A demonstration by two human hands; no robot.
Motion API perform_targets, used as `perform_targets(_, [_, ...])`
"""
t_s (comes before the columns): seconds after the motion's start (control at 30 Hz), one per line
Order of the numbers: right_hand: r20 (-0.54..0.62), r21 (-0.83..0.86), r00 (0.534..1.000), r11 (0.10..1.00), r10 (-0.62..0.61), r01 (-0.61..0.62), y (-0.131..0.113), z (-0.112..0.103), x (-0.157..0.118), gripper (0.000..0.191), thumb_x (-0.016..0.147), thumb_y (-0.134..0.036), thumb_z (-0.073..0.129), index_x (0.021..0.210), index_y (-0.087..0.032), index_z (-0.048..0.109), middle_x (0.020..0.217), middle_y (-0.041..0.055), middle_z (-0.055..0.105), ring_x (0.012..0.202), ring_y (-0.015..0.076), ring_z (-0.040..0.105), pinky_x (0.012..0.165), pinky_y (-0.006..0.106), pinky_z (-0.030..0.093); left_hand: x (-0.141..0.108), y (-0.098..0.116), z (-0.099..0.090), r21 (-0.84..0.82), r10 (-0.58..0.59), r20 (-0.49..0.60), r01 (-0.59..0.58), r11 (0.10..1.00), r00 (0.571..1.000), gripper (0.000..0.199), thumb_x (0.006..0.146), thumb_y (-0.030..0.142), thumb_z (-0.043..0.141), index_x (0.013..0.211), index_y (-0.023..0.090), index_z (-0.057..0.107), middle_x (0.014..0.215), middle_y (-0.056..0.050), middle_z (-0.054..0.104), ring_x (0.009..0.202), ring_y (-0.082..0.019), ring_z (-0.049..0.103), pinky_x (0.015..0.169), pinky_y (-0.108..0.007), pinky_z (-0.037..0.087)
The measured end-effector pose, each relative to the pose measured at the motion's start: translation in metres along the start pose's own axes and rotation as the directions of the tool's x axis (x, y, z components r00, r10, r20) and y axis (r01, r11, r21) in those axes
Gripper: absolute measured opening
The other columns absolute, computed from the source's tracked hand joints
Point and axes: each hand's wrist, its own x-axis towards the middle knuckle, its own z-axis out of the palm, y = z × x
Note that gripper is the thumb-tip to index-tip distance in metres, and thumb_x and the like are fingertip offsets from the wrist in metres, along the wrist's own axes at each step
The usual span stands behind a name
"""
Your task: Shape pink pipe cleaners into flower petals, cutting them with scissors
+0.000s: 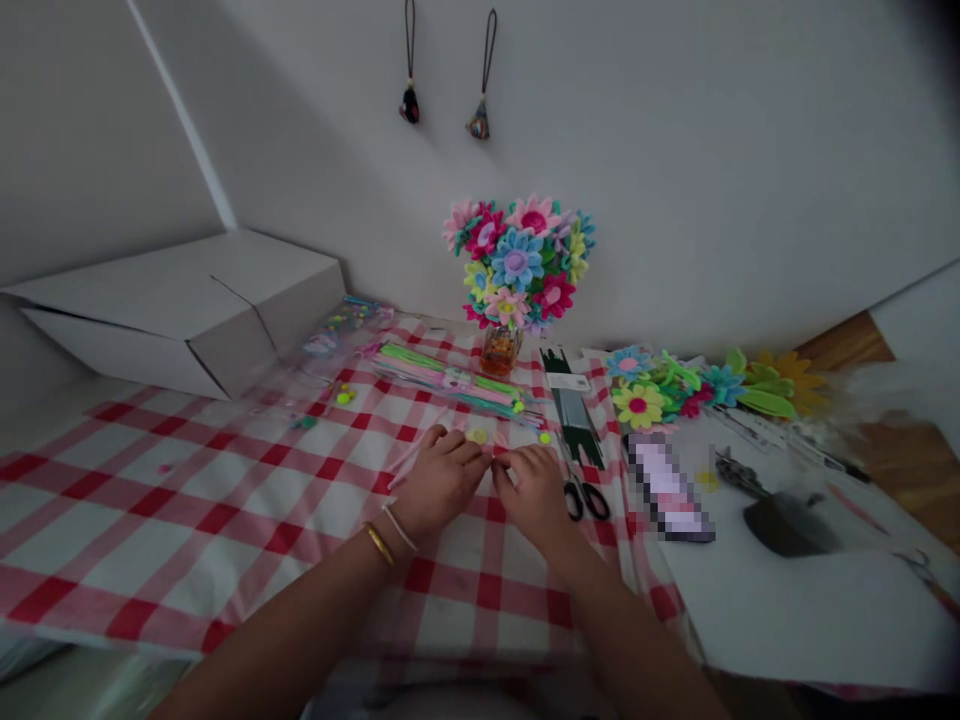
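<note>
My left hand point(445, 478) and my right hand point(531, 490) meet fingertip to fingertip above the red and white checked cloth point(300, 520). Both have curled, closed fingers. Whatever they pinch is too small to make out. Pale pink stems point(405, 468) show just left of my left hand. Black-handled scissors point(586, 500) lie right beside my right hand. Beyond the hands is a bundle of coloured pipe cleaners point(450, 380), with small yellow pieces point(545, 438) near it.
A vase point(501, 350) of fuzzy flowers stands at the back. The white box point(195, 300) is at the left. Dark green stems point(574, 410), a phone point(671, 490), loose flowers point(637, 403) and a grey-handled tool point(787, 522) lie on the right.
</note>
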Motion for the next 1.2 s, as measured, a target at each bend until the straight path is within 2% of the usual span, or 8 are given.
perform_targets(0.27, [-0.049, -0.139, 0.995, 0.987, -0.091, 0.083, -0.006, -0.010, 0.000, 0.016, 0.084, -0.022, 0.045, 0.077, -0.019, 0.059, 0.071, 0.0054, 0.061, 0.074, 0.0191, 0.050, 0.072, 0.037, 0.028, -0.001, 0.004, 0.019, -0.260, -0.250, -0.095, 0.218, 0.941, 0.964, 0.018, 0.080, 0.024, 0.048, 0.077, 0.019, 0.066, 0.073, -0.008, 0.064, 0.072, -0.019, 0.051, 0.078, -0.037, 0.029])
perform_targets(0.43, [-0.038, -0.076, 0.999, 0.996, -0.039, 0.036, -0.006, -0.007, 0.001, 0.017, 0.083, -0.023, 0.046, 0.074, -0.019, 0.059, 0.070, 0.0064, 0.061, 0.074, 0.0199, 0.050, 0.074, 0.038, 0.030, 0.004, 0.007, 0.020, -0.701, -0.462, 0.121, 0.405, 0.587, 0.879, 0.016, 0.075, 0.028, 0.053, 0.076, 0.018, 0.066, 0.073, -0.005, 0.065, 0.067, -0.016, 0.054, 0.065, -0.027, 0.038])
perform_targets(0.53, [-0.002, 0.219, 0.984, 0.960, 0.180, -0.175, -0.002, -0.003, 0.002, 0.013, 0.078, -0.024, 0.051, 0.070, -0.019, 0.060, 0.071, 0.0055, 0.062, 0.073, 0.0193, 0.051, 0.074, 0.037, 0.033, 0.005, 0.009, 0.019, -0.746, -0.466, 0.141, 0.403, 0.530, 0.874, 0.015, 0.075, 0.026, 0.054, 0.075, 0.017, 0.066, 0.074, -0.004, 0.064, 0.070, -0.016, 0.055, 0.066, -0.026, 0.040])
perform_targets(0.6, [0.178, 0.568, 0.909, 0.715, 0.377, -0.407, 0.001, -0.002, 0.003, 0.011, 0.073, -0.028, 0.054, 0.067, -0.019, 0.059, 0.067, 0.0031, 0.060, 0.066, 0.0165, 0.050, 0.068, 0.033, 0.037, 0.004, 0.010, 0.018, -0.757, -0.449, 0.080, 0.347, 0.554, 0.890, 0.014, 0.075, 0.026, 0.055, 0.075, 0.018, 0.067, 0.075, -0.005, 0.064, 0.072, -0.016, 0.055, 0.068, -0.026, 0.040])
perform_targets(0.7, [0.509, 0.770, 0.782, 0.216, 0.359, -0.600, 0.004, 0.000, 0.005, 0.017, 0.070, -0.034, 0.057, 0.064, -0.018, 0.058, 0.057, 0.0001, 0.054, 0.054, 0.0122, 0.047, 0.055, 0.027, 0.039, 0.002, 0.010, 0.017, -0.791, -0.431, 0.004, 0.266, 0.551, 0.902, 0.013, 0.074, 0.026, 0.057, 0.077, 0.019, 0.068, 0.078, -0.005, 0.065, 0.074, -0.016, 0.056, 0.072, -0.027, 0.041])
perform_targets(0.87, [0.598, 0.789, 0.738, -0.070, 0.312, -0.610, 0.005, 0.005, 0.004, 0.019, 0.063, -0.034, 0.067, 0.065, -0.016, 0.060, 0.060, 0.0000, 0.055, 0.053, 0.0097, 0.047, 0.053, 0.024, 0.039, 0.003, 0.005, 0.017, -0.849, -0.534, 0.026, 0.301, 0.434, 0.845, 0.012, 0.071, 0.027, 0.061, 0.076, 0.020, 0.069, 0.076, -0.004, 0.065, 0.073, -0.016, 0.056, 0.070, -0.027, 0.042])
perform_targets(1.0, [0.605, 0.771, 0.724, -0.018, 0.331, -0.636, 0.005, 0.004, 0.003, 0.019, 0.061, -0.031, 0.069, 0.070, -0.016, 0.064, 0.065, 0.0011, 0.059, 0.056, 0.0092, 0.048, 0.055, 0.023, 0.038, 0.007, -0.002, 0.019, -0.899, -0.651, 0.159, 0.381, 0.215, 0.742, 0.013, 0.065, 0.027, 0.065, 0.075, 0.019, 0.069, 0.075, -0.002, 0.065, 0.071, -0.014, 0.055, 0.069, -0.027, 0.042])
perform_targets(1.2, [0.552, 0.761, 0.757, 0.158, 0.350, -0.629, 0.005, -0.004, 0.005, 0.013, 0.066, -0.029, 0.065, 0.067, -0.016, 0.064, 0.063, -0.0011, 0.059, 0.057, 0.0087, 0.048, 0.059, 0.023, 0.036, 0.006, -0.013, 0.022, -0.920, -0.549, 0.346, 0.389, -0.040, 0.761, 0.010, 0.060, 0.023, 0.071, 0.066, 0.015, 0.069, 0.065, -0.001, 0.060, 0.063, -0.010, 0.050, 0.064, -0.024, 0.039])
